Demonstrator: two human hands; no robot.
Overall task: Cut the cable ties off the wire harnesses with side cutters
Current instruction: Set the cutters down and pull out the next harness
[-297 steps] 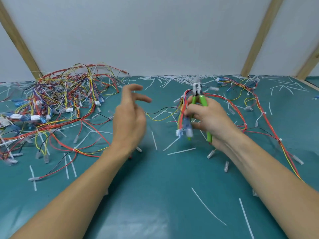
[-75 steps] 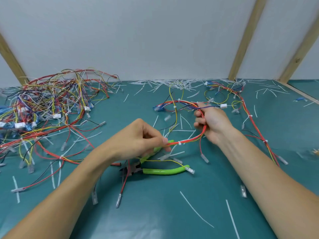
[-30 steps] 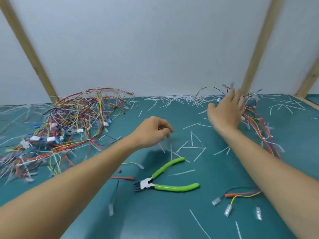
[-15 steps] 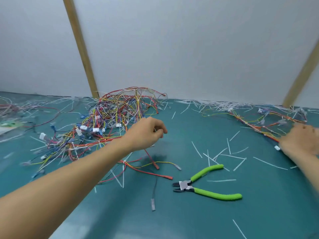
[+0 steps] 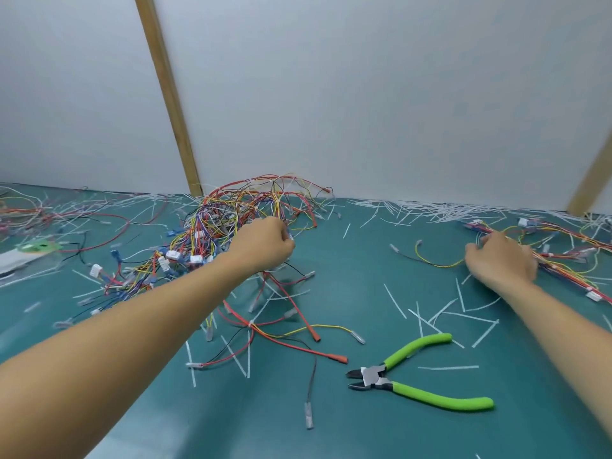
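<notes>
Our side cutters lie on the table near its front edge, handles spread, untouched, between and nearer us than both hands. Our left hand is clenched on wires of the tangled harness pile toward the far left. Our right hand rests on the harness at the far right; whether it grips, we cannot tell.

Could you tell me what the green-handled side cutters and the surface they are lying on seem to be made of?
The green-handled side cutters: dark, matte jaws, likely steel; the bright green sleeves look like soft plastic or rubber, slightly textured. The teal table covering: smooth, with a faint sheen, probably a rubber or vinyl mat.
</notes>
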